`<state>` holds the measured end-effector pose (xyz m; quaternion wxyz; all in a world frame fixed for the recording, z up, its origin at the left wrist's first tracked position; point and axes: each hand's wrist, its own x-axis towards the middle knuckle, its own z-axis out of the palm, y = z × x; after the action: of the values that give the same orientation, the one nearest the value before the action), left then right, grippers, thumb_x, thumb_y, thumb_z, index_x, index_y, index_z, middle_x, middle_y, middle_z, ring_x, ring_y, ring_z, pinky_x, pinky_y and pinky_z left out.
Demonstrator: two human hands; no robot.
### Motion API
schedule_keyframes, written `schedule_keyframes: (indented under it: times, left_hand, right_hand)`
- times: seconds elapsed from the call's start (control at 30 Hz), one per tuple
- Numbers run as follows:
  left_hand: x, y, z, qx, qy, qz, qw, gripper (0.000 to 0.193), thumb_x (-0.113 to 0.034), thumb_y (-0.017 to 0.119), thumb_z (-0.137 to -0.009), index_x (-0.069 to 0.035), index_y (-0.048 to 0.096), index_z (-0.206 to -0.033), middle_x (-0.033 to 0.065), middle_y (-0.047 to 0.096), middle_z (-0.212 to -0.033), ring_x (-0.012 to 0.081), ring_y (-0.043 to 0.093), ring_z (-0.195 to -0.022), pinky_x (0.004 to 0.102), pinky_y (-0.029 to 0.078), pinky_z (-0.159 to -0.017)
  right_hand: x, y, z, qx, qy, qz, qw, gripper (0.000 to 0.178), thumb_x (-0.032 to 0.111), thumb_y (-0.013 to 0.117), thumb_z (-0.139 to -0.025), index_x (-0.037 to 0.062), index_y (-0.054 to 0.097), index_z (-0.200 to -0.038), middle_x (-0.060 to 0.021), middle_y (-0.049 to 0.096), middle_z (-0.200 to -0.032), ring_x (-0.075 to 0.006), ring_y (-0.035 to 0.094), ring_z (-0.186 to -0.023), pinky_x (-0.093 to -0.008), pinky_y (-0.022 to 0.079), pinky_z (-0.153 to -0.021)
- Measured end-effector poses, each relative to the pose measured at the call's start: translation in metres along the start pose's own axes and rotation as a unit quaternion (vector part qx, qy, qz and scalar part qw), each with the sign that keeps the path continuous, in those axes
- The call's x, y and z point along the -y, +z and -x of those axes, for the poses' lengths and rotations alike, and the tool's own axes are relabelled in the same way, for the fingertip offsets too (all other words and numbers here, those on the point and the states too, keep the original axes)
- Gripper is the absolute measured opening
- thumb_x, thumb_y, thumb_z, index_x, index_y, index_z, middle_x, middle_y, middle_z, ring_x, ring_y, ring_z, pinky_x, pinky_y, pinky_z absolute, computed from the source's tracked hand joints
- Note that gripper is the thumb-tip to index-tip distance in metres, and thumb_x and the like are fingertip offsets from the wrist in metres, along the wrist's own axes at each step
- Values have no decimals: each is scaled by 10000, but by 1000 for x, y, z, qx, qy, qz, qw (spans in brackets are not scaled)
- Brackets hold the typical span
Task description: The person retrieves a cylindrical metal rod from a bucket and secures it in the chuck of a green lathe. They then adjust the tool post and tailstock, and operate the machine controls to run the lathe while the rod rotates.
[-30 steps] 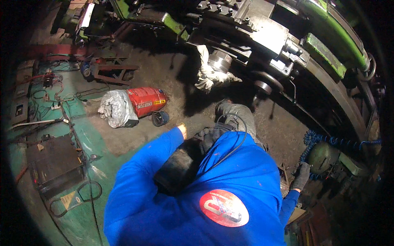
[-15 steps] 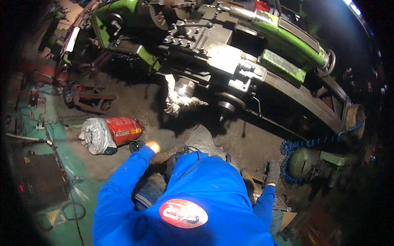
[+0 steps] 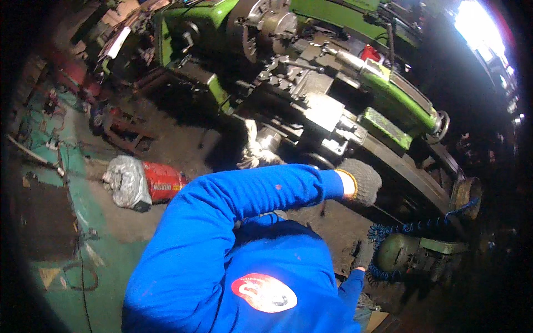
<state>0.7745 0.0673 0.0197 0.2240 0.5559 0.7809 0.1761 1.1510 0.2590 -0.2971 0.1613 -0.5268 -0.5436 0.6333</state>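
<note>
My left hand point(image 3: 360, 182), in a grey knit glove, reaches across my body in front of the lathe's carriage point(image 3: 325, 111). Its back is turned up and its fingers are hidden, so I cannot see whether it holds anything. Low on the right, my right hand point(image 3: 363, 254) wears a dark glove; it looks open, beside a coiled blue air hose point(image 3: 377, 233). A pale rag point(image 3: 252, 150) hangs on a round metal knob point(image 3: 269, 139) at the carriage front. The green lathe's chuck point(image 3: 272, 28) stands at the top.
A red bag point(image 3: 164, 181) with a grey plastic top lies on the floor to my left. Farther left is green flooring point(image 3: 111, 277) with cables. A green rounded machine point(image 3: 397, 252) stands at the right, and the lathe bed point(image 3: 400, 166) runs down toward it.
My left arm has swung up and right across my body, from beside the red bag to the lathe front. The view has shifted, and my right hand stays low by the hose.
</note>
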Motion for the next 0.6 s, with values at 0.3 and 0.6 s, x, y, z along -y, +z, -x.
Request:
schedule_keyframes:
  times: [0.3,0.6]
  left_hand:
    - [-11,-6,-12,62,157,5,986,443,-405,644,-947,-53,835,-1138,246,813,-1085,463,789,-1022,586,623,-909]
    - [64,7,20,71,151,51,985,785,-534,796,-941,-41,651,-1535,244,715,-1451,422,697,-1329,514,531,-1166]
  right_hand:
    - [-7,-14,91,-176,45,-79,980,222,357,708,-1082,149,707,-1007,14,638,-808,-115,550,-633,-304,437,-573]
    - [197,150,141,0,-277,106,955,209,176,612,-1114,49,776,-1128,-55,766,-1092,-146,724,-899,-356,593,-731]
